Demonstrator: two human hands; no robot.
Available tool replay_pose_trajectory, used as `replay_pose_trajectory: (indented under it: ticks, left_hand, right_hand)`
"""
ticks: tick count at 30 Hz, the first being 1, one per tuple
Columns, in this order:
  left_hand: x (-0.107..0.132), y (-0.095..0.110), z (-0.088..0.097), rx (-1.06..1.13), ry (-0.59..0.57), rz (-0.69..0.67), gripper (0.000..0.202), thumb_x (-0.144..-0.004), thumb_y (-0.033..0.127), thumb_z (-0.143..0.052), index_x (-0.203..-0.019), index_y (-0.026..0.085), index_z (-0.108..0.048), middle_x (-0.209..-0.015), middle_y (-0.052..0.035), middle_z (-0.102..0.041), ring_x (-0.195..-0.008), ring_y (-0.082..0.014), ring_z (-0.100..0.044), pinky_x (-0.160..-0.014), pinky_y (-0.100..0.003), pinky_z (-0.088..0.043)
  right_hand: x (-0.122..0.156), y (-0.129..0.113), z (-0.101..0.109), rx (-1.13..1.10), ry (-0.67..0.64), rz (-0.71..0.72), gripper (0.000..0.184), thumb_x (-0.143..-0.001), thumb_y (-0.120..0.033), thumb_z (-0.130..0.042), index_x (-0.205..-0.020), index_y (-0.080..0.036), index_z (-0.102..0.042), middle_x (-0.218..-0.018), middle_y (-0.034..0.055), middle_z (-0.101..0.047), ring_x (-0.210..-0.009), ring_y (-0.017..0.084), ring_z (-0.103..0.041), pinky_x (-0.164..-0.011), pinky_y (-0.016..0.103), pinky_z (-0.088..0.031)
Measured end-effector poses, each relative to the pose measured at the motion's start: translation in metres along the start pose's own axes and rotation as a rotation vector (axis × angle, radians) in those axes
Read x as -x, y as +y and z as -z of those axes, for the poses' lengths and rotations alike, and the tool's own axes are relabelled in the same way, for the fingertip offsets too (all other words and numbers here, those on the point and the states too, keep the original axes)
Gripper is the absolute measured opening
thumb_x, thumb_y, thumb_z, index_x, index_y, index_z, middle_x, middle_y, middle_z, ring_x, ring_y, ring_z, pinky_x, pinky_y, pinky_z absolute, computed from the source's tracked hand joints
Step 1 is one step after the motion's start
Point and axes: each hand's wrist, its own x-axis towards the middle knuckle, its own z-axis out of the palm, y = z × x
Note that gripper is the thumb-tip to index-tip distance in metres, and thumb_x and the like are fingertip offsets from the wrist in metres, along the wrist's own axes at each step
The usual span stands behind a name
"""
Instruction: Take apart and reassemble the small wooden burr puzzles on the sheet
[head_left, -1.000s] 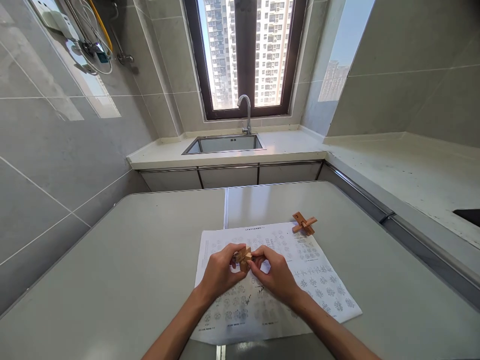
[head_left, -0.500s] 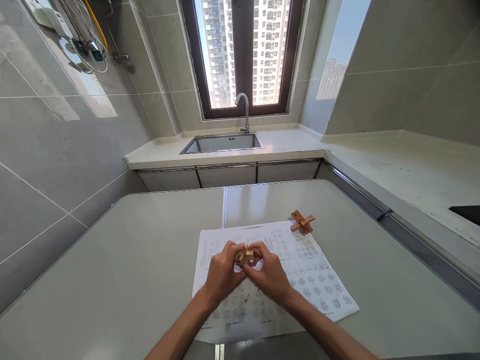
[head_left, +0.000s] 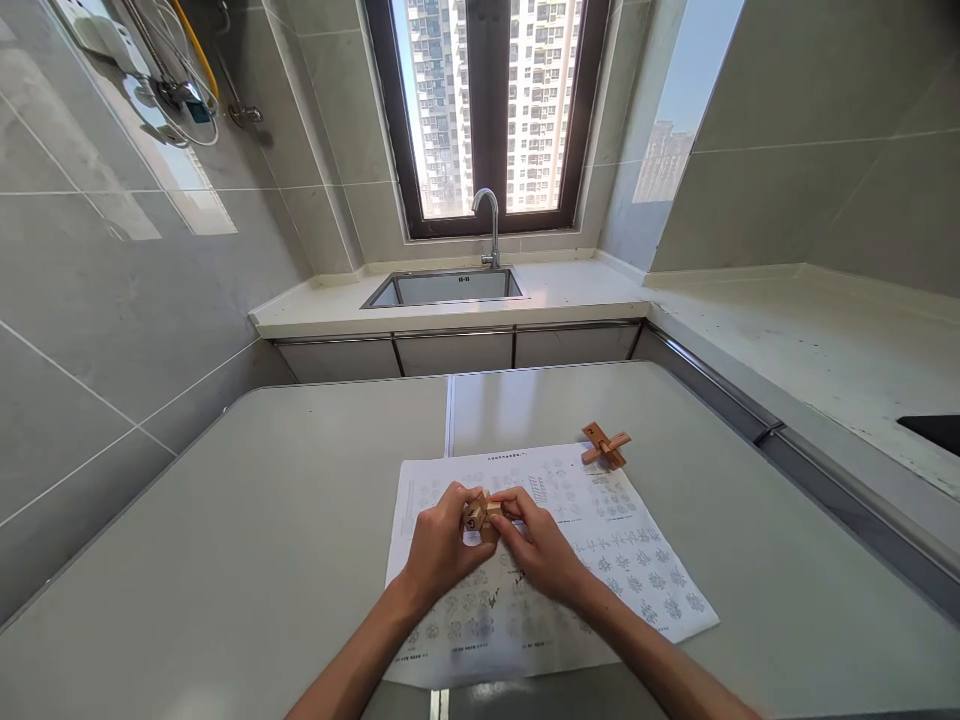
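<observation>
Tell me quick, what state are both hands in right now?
Left hand: closed, holding the small wooden blocks.
Right hand: closed, holding the same small wooden blocks.

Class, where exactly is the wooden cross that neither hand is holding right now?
In the head view, the wooden cross is right of centre, at the far right corner of the printed sheet, beyond the right hand.

Smooth, glossy table (head_left: 300, 520) with sheen by its far edge, matt paper sheet (head_left: 555, 652) toward the near edge, matt wooden blocks (head_left: 489, 532), smooth wooden cross (head_left: 606, 447) at the sheet's far right corner, shiny metal tap (head_left: 495, 232), metal-rimmed sink (head_left: 450, 287), glossy wall tiles (head_left: 157, 275) beyond the left edge
</observation>
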Motion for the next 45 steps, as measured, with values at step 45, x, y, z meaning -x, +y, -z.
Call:
replay_pose_trajectory:
  ticks: [45]
  left_hand:
    - [-0.014,0.019,0.024,0.453,-0.203,0.301,0.048,-0.075,0.039,-0.085,-0.108,0.025,-0.052,-0.079,0.0038,-0.068,-0.068,-0.0144,-0.061,-0.059,-0.023,-0.046]
  right_hand:
    - [0.005,0.005,0.003,0.066,0.041,-0.120,0.040,-0.109,-0.048,-0.037,-0.136,-0.023,-0.054,-0.077,-0.0006,-0.065,-0.068,0.019,-0.060,-0.068,0.030,-0.048]
